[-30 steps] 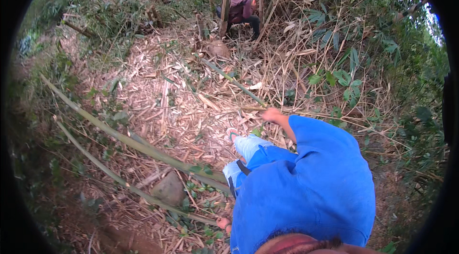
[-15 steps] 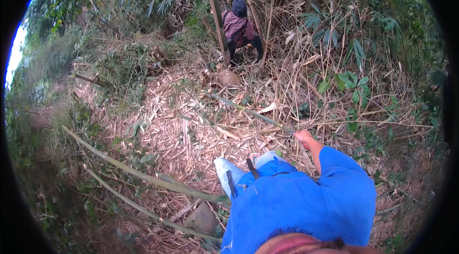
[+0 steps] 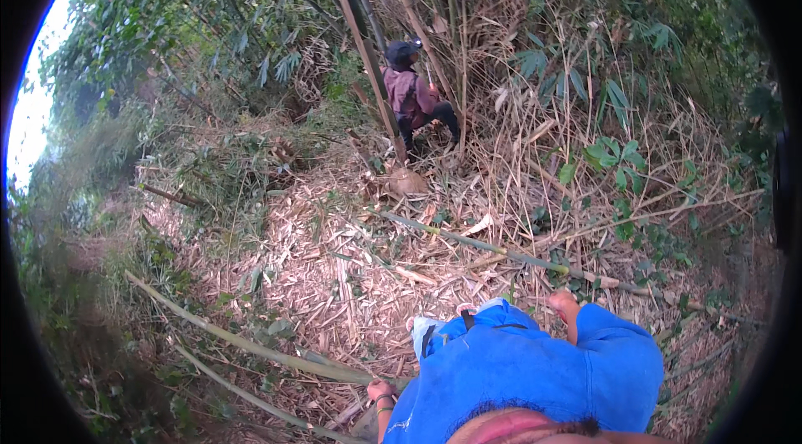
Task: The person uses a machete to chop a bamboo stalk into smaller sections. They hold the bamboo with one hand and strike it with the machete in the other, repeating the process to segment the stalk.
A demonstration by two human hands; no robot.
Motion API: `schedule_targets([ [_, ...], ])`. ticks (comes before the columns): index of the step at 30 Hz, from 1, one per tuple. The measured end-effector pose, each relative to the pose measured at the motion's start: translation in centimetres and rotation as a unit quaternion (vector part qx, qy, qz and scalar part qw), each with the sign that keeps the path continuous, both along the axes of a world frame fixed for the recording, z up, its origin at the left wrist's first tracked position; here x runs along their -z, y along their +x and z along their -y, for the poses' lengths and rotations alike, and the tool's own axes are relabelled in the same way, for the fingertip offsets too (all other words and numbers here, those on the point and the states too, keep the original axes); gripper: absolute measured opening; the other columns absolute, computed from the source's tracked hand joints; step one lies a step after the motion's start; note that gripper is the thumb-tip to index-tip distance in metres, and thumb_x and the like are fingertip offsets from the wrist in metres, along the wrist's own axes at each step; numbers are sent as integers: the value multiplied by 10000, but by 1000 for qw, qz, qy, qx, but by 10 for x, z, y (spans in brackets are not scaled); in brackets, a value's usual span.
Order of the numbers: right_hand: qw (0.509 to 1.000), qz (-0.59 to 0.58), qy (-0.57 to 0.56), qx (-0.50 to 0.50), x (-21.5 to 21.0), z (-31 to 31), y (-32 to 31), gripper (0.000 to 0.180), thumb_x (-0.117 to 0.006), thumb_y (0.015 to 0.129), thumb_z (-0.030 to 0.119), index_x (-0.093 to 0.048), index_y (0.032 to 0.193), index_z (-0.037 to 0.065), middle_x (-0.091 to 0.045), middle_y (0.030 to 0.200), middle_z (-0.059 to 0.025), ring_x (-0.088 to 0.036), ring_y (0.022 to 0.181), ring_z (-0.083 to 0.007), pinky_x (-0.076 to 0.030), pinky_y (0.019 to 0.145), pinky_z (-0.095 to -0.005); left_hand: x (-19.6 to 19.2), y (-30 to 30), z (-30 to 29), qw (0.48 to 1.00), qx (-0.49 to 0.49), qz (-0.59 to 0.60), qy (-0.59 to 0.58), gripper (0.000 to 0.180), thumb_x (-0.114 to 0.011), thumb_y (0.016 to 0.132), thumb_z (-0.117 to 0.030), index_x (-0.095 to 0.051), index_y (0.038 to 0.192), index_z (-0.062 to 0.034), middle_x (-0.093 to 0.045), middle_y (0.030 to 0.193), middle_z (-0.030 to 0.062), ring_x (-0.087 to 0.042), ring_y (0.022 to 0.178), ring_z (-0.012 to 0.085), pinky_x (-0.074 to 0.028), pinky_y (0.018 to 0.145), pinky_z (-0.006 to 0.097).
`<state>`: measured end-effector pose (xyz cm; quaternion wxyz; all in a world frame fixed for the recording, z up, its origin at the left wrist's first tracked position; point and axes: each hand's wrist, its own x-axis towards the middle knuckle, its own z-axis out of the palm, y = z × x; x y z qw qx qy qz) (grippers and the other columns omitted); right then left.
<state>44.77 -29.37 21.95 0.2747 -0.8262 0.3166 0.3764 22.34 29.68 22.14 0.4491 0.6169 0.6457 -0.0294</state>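
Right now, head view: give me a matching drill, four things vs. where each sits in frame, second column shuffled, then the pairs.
Things
1. person in maroon top
2. blue shirt
3. long bamboo pole on the ground
4. right hand

Places
A. bottom centre, nearest the camera
B. lower left, lying slantwise over the dry leaf litter
C. upper centre, at the foot of the bamboo clump
D. just above the blue sleeve, right of centre

Pairs: 1-C, 2-A, 3-B, 4-D
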Motion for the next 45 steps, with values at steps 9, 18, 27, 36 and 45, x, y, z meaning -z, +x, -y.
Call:
schedule_targets([
  [9, 992, 41, -66, 97, 36, 46, -60, 413, -579, 887, 349, -644, 698, -13, -611, 584, -124, -609, 508, -269, -474, 486, -413, 10, -9, 40, 959, 210, -170, 89, 277, -728, 714, -96, -709, 981, -23, -712, 912, 189, -699, 860, 301, -557, 799, 402],
  [18, 984, 2, 18, 177, -7, 13, -48, 386, -635, 881, 367, -636, 779, -6, -619, 650, -118, -610, 545, -228, -457, 484, -395, 20, 0, 15, 926, 304, -212, 79, 266, -721, 714, -93, -706, 968, -19, -709, 920, 186, -698, 824, 278, -561, 752, 384],
  [27, 991, 13, 20, 130, 45, 42, -84, 386, -619, 882, 387, -676, 870, 5, -638, 658, -126, -629, 584, -240, -503, 549, -409, -22, 93, 37, 979, 198, 29, -47, 256, -617, 765, 40, -615, 1021, 46, -672, 767, 173, -657, 534, 214, -518, 455, 327],
  [36, 964, 118, -21, 239, 154, 72, -143, 409, -570, 882, 346, -682, 996, -31, -687, 839, -182, -660, 707, -263, -492, 612, -440, -10, 84, 32, 898, 378, -178, 139, 285, -678, 750, -298, -752, 959, -119, -717, 975, 167, -680, 970, 332, -524, 873, 416],
  [45, 992, -4, -19, 125, 73, 55, -85, 476, -604, 833, 425, -700, 983, -17, -695, 911, -198, -676, 866, -327, -519, 769, -428, 18, 64, -8, 939, 249, -104, 213, 247, -704, 747, -238, -760, 940, -95, -720, 937, 169, -686, 953, 323, -523, 881, 404],
])
